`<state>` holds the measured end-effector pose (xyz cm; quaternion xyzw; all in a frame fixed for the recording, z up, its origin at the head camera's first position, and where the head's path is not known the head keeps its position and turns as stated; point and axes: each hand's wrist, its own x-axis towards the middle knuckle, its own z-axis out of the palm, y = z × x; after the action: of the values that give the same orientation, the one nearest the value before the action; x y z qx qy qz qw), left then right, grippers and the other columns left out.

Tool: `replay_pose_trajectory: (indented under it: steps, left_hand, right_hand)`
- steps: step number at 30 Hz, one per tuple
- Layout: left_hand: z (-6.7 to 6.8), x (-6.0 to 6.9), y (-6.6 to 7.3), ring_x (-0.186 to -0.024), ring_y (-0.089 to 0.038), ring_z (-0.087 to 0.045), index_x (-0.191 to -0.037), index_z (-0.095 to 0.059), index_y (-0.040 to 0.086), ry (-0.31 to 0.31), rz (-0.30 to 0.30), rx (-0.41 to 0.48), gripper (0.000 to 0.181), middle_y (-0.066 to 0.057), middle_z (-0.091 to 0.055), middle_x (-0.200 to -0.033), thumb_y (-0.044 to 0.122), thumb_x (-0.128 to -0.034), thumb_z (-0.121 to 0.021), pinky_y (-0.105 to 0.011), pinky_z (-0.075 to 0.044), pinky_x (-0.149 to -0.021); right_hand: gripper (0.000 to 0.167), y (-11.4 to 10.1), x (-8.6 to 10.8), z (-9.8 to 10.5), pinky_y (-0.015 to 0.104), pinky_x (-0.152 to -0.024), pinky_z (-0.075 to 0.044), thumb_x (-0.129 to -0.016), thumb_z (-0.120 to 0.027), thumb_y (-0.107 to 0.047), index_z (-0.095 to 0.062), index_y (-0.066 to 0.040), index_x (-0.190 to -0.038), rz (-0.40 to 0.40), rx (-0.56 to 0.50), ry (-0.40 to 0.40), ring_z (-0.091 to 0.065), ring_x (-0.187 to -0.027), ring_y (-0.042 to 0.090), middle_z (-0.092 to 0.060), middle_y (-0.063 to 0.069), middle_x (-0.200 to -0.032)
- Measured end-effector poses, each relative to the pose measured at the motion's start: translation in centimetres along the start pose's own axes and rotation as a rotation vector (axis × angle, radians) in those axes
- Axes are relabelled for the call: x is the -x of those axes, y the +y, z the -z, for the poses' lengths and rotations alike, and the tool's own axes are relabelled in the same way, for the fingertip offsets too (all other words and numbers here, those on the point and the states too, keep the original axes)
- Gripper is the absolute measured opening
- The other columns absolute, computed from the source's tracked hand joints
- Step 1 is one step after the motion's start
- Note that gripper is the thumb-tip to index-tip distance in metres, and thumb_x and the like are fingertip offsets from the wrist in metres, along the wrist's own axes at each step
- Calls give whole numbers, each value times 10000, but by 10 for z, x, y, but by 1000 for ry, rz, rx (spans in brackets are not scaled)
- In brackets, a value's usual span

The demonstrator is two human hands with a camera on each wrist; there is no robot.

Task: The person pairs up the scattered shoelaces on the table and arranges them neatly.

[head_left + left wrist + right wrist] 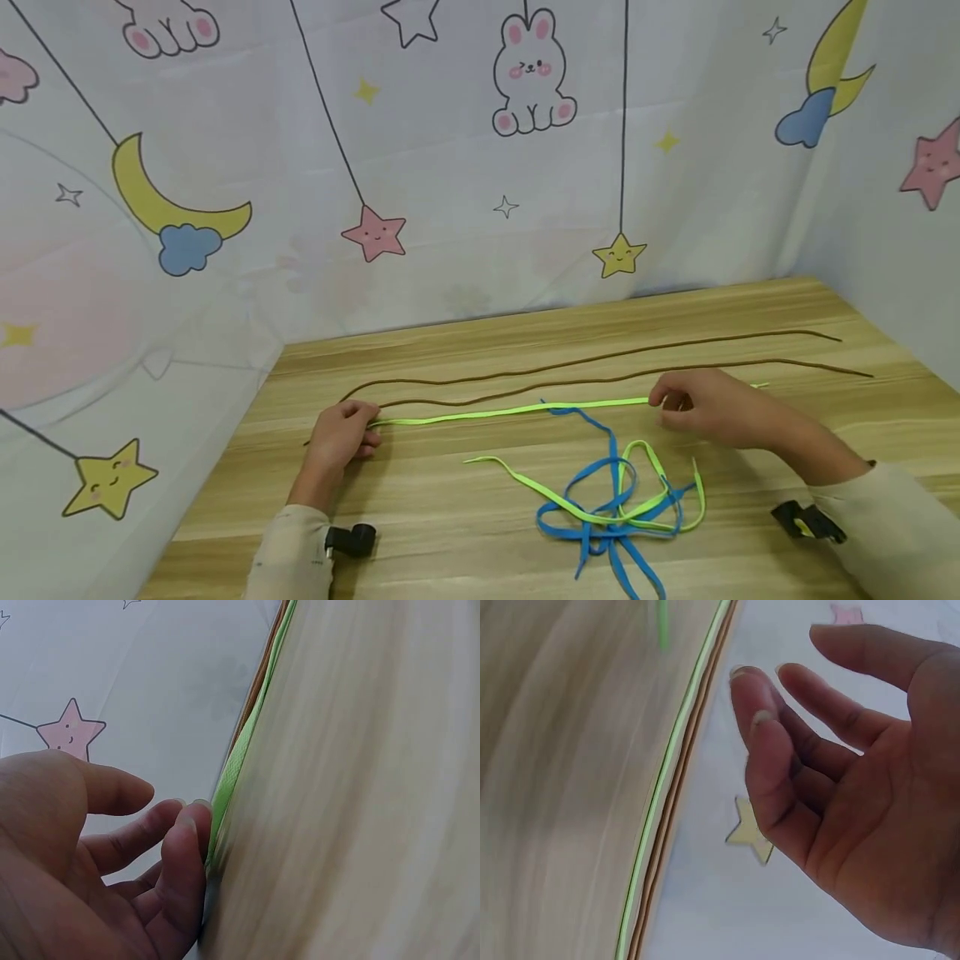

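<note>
"How are the fingers held?"
"On the left hand [341, 433], toward eight o'clock in the head view, they are loosely curled, with the end of a straight green lace [513, 411] apparently touched. On the right hand [716, 408], toward four, they are loosely bent and nothing is gripped."
"Where is that lace?"
"It is stretched between the hands; two brown cords [517, 372] are laid on its twelve-o'clock side. Toward five, a blue lace [617, 479] is tangled with a second green lace [536, 485]."
"Which step?"
"Straightening, seemingly; next, the blue end touching it should be kept undisturbed."
"Any writing?"
"None can be read; only pictures are printed on the backdrop [450, 167]."
</note>
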<state>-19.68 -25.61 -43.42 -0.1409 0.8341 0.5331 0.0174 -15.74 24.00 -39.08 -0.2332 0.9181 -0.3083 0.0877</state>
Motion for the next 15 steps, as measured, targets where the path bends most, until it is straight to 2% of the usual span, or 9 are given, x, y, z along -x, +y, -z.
replay_pose_trajectory:
  steps: [3,6,11,15]
  left_hand:
    - [0,0,0,-655,-142,-646,-1221,-648,1,5,1,1,325,-115,-675,-844,251,-1033,-560,-263,-550,-571]
    - [0,0,0,-667,-142,-650,-1202,-652,2,11,-3,-2,313,-122,-677,-896,247,-1029,-563,-266,-545,-578]
    - [-1,0,0,-679,-148,-656,-1177,-654,-3,20,-23,-13,297,-134,-677,-949,236,-1023,-571,-278,-537,-586]
    - [-4,2,4,-696,-187,-649,-1176,-653,10,4,-62,-40,288,-144,-668,-994,241,-1023,-574,-293,-533,-592]
  right_hand:
    - [254,-13,-2,-12,351,-780,-534,-958,-692,-230,-670,-85,-1165,24,18,-63,-628,-951,147,-663,-32,-1047]
    - [317,-25,-3,-25,383,-817,-528,-935,-717,-284,-676,-118,-1202,52,96,-92,-616,-990,162,-634,-29,-1114]
    - [414,-36,-3,-41,450,-833,-525,-882,-768,-366,-693,-180,-1244,152,234,-89,-594,-1060,243,-602,28,-1220]
    - [447,-39,-3,-49,480,-858,-521,-844,-804,-370,-710,-167,-1230,216,315,-78,-576,-1100,302,-594,85,-1237]
